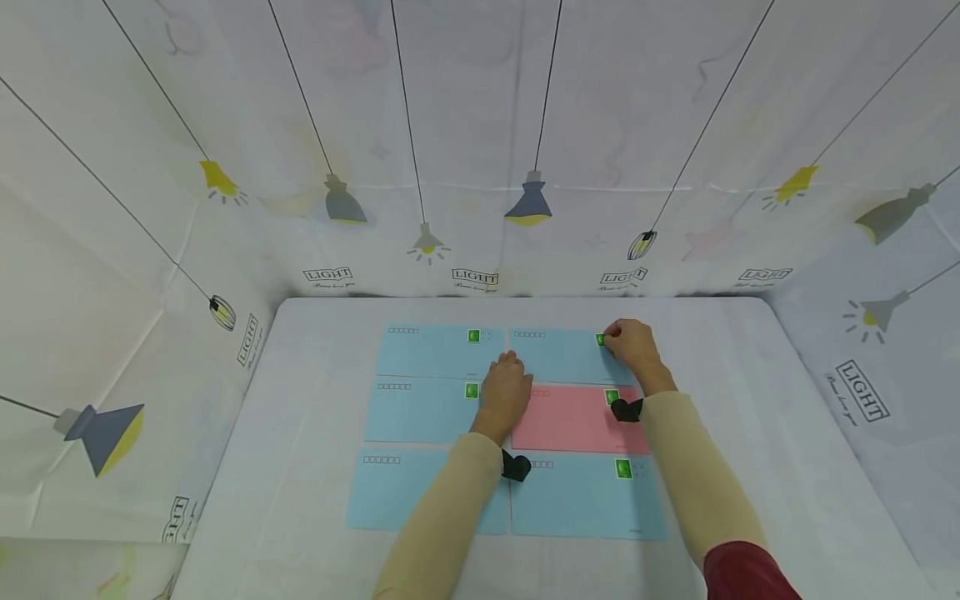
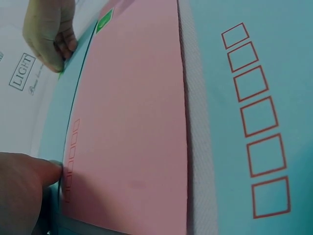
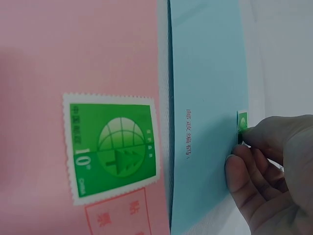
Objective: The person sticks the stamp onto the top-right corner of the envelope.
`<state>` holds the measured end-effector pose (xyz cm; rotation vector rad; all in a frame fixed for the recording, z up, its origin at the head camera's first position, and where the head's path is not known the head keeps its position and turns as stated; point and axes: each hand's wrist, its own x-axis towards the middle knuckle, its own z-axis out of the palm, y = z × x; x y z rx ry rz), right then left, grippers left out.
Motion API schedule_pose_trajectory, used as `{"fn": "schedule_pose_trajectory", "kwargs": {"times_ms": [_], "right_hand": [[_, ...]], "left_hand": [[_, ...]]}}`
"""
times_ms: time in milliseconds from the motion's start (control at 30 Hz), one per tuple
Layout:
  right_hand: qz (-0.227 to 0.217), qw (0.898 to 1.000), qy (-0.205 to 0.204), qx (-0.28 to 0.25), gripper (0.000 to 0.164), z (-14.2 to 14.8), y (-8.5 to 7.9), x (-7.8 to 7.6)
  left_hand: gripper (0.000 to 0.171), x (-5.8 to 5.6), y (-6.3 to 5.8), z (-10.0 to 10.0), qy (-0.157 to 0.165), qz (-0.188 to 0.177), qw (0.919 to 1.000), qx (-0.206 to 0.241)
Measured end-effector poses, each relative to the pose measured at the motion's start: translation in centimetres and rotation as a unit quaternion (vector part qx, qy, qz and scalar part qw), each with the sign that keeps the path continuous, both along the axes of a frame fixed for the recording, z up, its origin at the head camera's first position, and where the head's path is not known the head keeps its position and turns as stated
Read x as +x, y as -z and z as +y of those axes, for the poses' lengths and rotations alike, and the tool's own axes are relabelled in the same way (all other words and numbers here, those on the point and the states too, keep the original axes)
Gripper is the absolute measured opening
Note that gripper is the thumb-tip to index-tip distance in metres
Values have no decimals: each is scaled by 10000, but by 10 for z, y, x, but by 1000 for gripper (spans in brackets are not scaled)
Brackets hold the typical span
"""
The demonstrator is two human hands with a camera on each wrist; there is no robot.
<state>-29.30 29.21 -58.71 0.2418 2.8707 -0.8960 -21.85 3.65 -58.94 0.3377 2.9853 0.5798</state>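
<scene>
At the top right corner of the upper right blue envelope point(image 1: 562, 360), my right hand point(image 1: 634, 348) pinches a green postage stamp point(image 3: 243, 120) between thumb and fingertips. Part of that stamp is hidden behind the thumb. My left hand point(image 1: 506, 392) rests with its fingers extended where the left and right envelopes meet, its thumb point(image 2: 48, 172) beside the pink envelope point(image 2: 129, 127). A green stamp point(image 3: 115, 147) sits on the pink envelope, just above its printed stamp box.
Several blue envelopes surround the pink one in two columns on a white-covered table point(image 1: 300, 400). Green stamps show on the upper left point(image 1: 474, 336), middle left point(image 1: 472, 390) and lower right point(image 1: 623, 468) envelopes. My left arm covers part of the lower left envelope point(image 1: 390, 492). Lamp-printed cloth hangs behind.
</scene>
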Motion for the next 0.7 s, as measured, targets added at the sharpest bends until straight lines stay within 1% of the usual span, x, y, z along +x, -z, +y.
{"fn": "schedule_pose_trajectory", "kwargs": {"times_ms": [300,500,600,700], "right_hand": [[-89,9998,103,-147,26,0,-3,5],[122,9982,354,-479,29,6,-3,9],[262,9963,528,-623,29,9,-5,10],[337,9950,610,-720,30,11,-9,12]], "left_hand": [[45,2,-3,-1,9,-17,10000,93],[43,2,-3,-1,25,42,9999,88],[40,-1,-3,-1,59,99,9999,-18],[36,-4,-5,-3,127,161,9996,-209]]}}
